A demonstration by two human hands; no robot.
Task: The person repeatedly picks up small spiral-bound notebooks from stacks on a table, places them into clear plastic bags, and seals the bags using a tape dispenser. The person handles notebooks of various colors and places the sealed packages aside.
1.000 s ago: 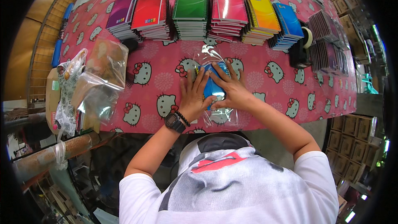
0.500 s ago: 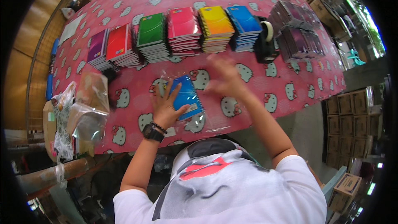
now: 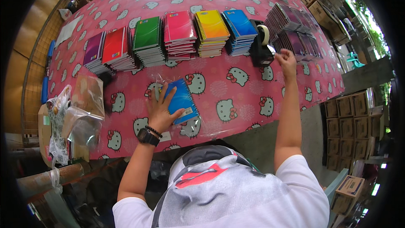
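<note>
A blue spiral notebook (image 3: pixel 182 101) lies in a clear plastic bag on the table in front of me. My left hand (image 3: pixel 161 114) rests flat over its left side, fingers spread, pressing it down. Out to the right, my right hand (image 3: pixel 287 62) reaches to the front of a black tape dispenser (image 3: pixel 262 57). Its fingertips are pinched together at a short pale strip of tape (image 3: pixel 271 49) at the dispenser's cutting end. On the dispenser sits a roll of tape (image 3: pixel 264 34).
Behind the notebook stand stacks of spiral notebooks: purple (image 3: pixel 93 50), red (image 3: pixel 116 46), green (image 3: pixel 147 33), pink (image 3: pixel 179 25), yellow (image 3: pixel 211 24) and blue (image 3: pixel 239 23). Wrapped dark purple packs (image 3: pixel 295 42) sit beyond the dispenser. Plastic bags (image 3: pixel 86 101) lie at the left edge.
My right hand has moved right, from above the middle of the table to the tape dispenser, and its fingers have closed at the tape. My left hand stays on the notebook.
</note>
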